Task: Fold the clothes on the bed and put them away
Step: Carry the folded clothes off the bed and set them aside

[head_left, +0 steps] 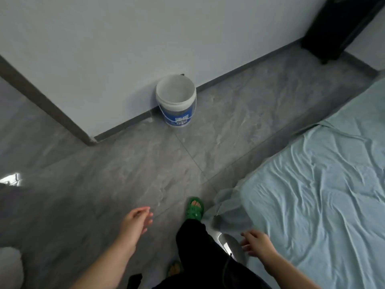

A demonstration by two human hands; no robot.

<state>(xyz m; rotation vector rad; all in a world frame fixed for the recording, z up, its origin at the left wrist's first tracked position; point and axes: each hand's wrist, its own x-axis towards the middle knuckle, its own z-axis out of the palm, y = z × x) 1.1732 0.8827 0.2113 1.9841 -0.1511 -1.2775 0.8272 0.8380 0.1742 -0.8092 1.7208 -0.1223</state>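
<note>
— While both hands hang empty, where do the fingers stand?

— On the right hand [257, 243] the fingers [246, 234] are spread wide and loose, holding nothing, just at the near corner of the bed [325, 184]. On the left hand [138, 221] the fingers [149, 215] are slack and a little curled, also holding nothing, out over the floor [125, 163].

— And the clothes?

— None show. The part of the bed in view carries only a wrinkled pale-green sheet [302, 205]. Any clothes must lie further along it, off to the right and out of view; I cannot tell where.

— So which hand is nearer?

— The right, I judge. It hovers at the bed's corner, while the left is well apart from it, beyond the leg and the green slipper [194, 208].

— How does the bed run?

— Its long edge runs from the near corner away toward the upper right, along the wall side.

— Pose of the arms?

— Both forearms reach forward and down, the right angled toward the bed, the left pointing at the floor toward a bucket [176, 100] by the wall [145, 38]. A turn to the right looks needed before any reach.
</note>
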